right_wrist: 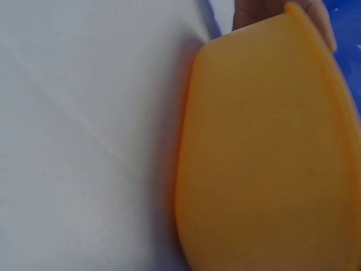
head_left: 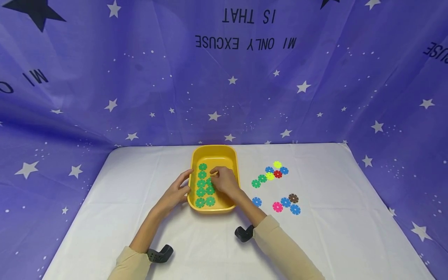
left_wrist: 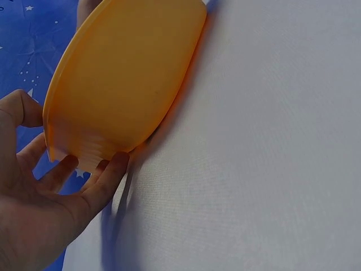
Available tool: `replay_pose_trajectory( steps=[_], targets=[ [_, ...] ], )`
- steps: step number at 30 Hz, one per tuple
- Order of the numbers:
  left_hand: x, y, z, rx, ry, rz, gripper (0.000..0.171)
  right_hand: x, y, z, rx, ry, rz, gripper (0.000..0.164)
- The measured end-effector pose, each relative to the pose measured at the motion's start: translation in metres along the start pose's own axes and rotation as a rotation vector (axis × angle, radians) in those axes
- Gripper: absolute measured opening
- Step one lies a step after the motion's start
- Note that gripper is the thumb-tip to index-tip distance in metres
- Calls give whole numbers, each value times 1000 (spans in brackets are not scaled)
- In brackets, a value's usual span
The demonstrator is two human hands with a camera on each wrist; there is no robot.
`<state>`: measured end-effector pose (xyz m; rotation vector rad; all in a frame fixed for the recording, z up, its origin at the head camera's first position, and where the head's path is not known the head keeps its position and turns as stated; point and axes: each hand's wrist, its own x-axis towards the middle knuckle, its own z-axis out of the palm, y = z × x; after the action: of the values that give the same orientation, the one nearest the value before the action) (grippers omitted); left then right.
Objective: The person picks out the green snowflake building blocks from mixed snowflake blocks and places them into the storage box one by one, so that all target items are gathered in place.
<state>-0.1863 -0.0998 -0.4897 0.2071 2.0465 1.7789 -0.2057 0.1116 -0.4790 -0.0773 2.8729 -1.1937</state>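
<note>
A yellow plastic tray (head_left: 213,211) stands on the white table, its outer wall filling much of both wrist views. My left hand (head_left: 176,193) lies along the tray's left side. Its spread fingertips touch the rim and outer wall there, clearest in the left wrist view. Over the tray, my right hand (head_left: 225,181) reaches inside with bent fingers, pinching at a green notched disc (head_left: 209,181) that they partly cover. Other green discs (head_left: 201,192) lie flat in two columns in the tray's left half. In the right wrist view the tray wall hides the right fingertips.
Right of the tray lies a group of yellow, blue, red and green discs (head_left: 270,176). Nearer are a lone blue disc (head_left: 257,201) and a cluster with a pink disc (head_left: 277,207). A purple starry curtain (head_left: 217,89) rises at the table's back edge.
</note>
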Motion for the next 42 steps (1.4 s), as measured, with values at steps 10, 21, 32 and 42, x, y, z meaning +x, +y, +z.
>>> replay_pose_trajectory(
  steps=[10,21,32,42],
  targets=[
    [0,1,0,-8,-1,3,70,-30,-1,-50,170,91,-110,15],
    [0,2,-1,-15,-11,8,70,-53,59,-101,203,156,-33,22],
    [0,1,-1,-14,-9,-2,70,-54,116,-92,113,54,99,33],
    [1,0,-1,-7,-7,-2,69,-49,125,-88,101,36,115,33]
  ],
)
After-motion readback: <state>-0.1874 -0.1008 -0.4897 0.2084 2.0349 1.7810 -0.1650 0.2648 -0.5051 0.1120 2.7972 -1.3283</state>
